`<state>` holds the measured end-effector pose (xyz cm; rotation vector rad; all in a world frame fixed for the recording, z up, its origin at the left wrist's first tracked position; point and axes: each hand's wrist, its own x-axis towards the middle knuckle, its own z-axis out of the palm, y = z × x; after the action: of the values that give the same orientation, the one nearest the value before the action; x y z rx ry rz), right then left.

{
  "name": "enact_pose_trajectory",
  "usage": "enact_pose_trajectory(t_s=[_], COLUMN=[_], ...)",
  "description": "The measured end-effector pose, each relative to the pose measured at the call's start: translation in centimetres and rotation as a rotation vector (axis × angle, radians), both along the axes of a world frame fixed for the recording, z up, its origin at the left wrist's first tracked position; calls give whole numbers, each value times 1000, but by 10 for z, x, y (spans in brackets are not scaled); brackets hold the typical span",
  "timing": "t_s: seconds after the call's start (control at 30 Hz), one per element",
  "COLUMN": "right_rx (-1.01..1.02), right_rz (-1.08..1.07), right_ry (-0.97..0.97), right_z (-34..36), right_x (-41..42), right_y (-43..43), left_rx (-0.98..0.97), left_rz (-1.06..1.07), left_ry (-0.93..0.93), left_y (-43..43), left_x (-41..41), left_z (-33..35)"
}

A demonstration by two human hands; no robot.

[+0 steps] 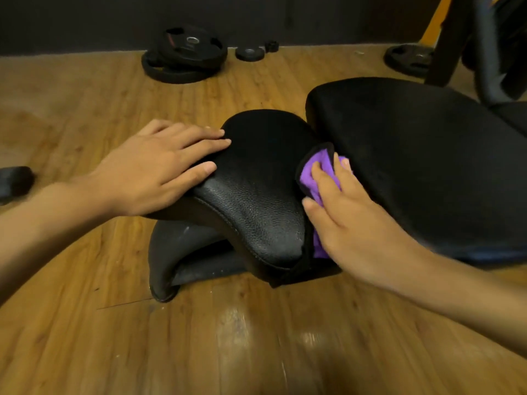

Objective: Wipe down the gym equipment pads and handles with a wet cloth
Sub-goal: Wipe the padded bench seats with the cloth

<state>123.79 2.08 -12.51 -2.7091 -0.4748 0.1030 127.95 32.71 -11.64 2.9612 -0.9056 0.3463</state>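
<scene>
A small black leather seat pad (256, 201) sits in the middle, tilted up toward me. My left hand (159, 172) lies flat on its left edge, fingers spread, holding nothing. My right hand (350, 220) presses a purple cloth (312, 178) with a black border against the seat pad's right side, in the gap next to the larger black back pad (422, 166). Most of the cloth is hidden under my palm.
The bench's black base (182, 252) rests on a wooden floor (199, 337). Black weight plates (185, 57) are stacked by the far dark wall, with smaller plates (250, 53) beside them. A plate (409, 59) and machine frame (484, 52) stand at the right. A dark object (15, 183) lies far left.
</scene>
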Motion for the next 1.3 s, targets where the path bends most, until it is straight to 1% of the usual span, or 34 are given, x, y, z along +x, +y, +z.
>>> enact_pose_trajectory(t_s=[0.07, 0.17, 0.3, 0.33, 0.4, 0.43, 0.5, 0.57, 0.63, 0.67, 0.7, 0.77, 0.8, 0.87, 0.9, 0.93, 1.03, 1.07, 1.1, 1.13, 1.2, 1.3], right_rx=[39, 71, 138, 160, 225, 205, 83, 11, -44, -67, -86, -111, -171, -378, -433, -402, -136, -87, -84, -116, -259, -531], right_rz=[-87, -137, -51, -43, -95, -104, -32, 198, 473, 558, 588, 562, 586, 712, 742, 752, 764, 761, 751, 741, 725, 746], right_ry=[35, -54, -227, -242, -214, -227, -404, -568, -687, -734, -761, -786, -803, -821, -827, -829, -780, -760, -757, -774, -843, -801], right_z=[2, -1, -18, -21, -22, -21, -19, -29, -42, -46, -45, -40, -40, -40, -41, -43, -51, -52, -52, -51, -48, -46], right_x=[31, 50, -25, -34, -27, -20, -18, -25, -32, -34, -33, -28, -26, -27, -27, -26, -29, -34, -37, -37, -33, -32], right_y=[17, 26, -6, -9, 0, 10, 31, 23, -10, -24, -30, -9, 14, 56, 62, 56, -2, -20, -28, -23, 18, 72], left_rx=[20, 41, 64, 62, 35, 12, -10, -2, 1, -3, -7, -4, -2, -4, 0, 11, 51, 61, 66, 68, 65, 49], left_rz=[-6, -9, -9, 0, 18, 29, 39, 41, 36, 37, 39, 36, 33, 33, 33, 27, 6, 2, -4, -3, 1, -2], left_ry=[6, 4, -18, -21, -6, 5, 29, 44, 59, 65, 64, 57, 59, 71, 78, 79, 46, 52, 59, 56, 48, 46], left_y=[-2, -3, -4, -5, -7, -8, -9, -10, -13, -13, -13, -12, -12, -13, -14, -15, -16, -16, -16, -16, -15, -14], left_x=[1, 1, -3, -3, -4, -5, -5, -6, -6, -8, -9, -11, -11, -11, -11, -11, -12, -13, -13, -13, -14, -16], left_z=[0, 1, 1, 1, 2, 2, 4, 4, 5, 5, 6, 6, 7, 8, 8, 9, 9, 8, 7, 7, 8, 9])
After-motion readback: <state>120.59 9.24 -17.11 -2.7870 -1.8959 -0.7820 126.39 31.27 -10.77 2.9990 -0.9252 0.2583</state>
